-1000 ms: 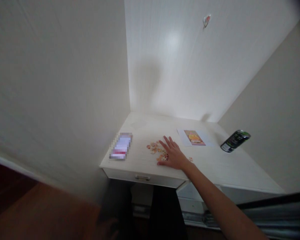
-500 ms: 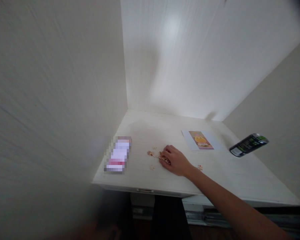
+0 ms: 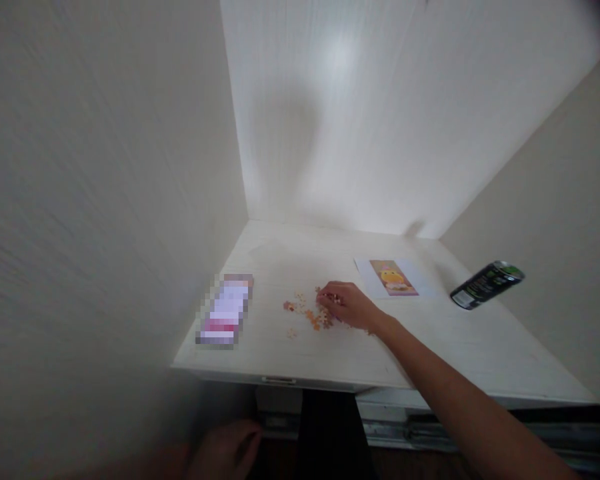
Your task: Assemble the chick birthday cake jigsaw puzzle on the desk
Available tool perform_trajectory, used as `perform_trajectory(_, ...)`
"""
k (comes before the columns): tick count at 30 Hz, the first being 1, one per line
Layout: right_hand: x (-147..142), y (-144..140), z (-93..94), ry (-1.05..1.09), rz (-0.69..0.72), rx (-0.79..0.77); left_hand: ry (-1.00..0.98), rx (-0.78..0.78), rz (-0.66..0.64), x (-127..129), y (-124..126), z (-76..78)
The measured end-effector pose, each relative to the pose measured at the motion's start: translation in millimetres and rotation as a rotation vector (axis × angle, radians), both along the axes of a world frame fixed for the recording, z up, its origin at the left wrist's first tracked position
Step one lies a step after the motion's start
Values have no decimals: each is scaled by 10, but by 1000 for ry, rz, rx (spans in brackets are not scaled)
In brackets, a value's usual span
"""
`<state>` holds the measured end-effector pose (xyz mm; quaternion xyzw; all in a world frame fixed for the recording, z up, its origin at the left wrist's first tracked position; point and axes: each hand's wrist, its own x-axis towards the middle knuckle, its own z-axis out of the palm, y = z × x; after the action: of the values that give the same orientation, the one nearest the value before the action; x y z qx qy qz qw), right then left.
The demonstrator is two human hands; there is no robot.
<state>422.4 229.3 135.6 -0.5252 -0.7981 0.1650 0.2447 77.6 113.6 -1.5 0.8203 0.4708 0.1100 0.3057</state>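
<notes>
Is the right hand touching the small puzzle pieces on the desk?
Touching: the head view shows the right hand with fingers curled onto the puzzle pieces.

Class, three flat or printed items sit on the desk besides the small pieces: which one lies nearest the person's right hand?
The picture card, just beyond the right hand; the can and the blurred packet lie farther off.
</notes>
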Motion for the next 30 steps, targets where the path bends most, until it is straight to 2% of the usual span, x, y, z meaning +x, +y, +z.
perform_trajectory(3,84,-146,9,54,54,-5,-142,171,-122,277,159,333)
perform_trajectory(5,168,-306,-23,61,-15,17,-191,284,-130,466,268,558)
perform_trajectory(9,326,-679,-178,-95,-220,115,-167,367,63,834,520,966)
perform_trajectory(12,342,-846,-338,-181,-275,73,-269,455,109,1084,788,1137)
perform_trajectory(15,244,-810,-452,-73,-331,37,-371,427,146,1320,1096,1126)
perform_trajectory(19,13,-542,-447,330,-499,45,-551,158,204,1642,1356,1010)
perform_trajectory(24,-242,-238,-414,661,-654,121,-689,59,217,1946,1356,1003)
perform_trajectory(30,-352,-68,-508,1076,-747,128,-922,-38,271,2031,1416,944)
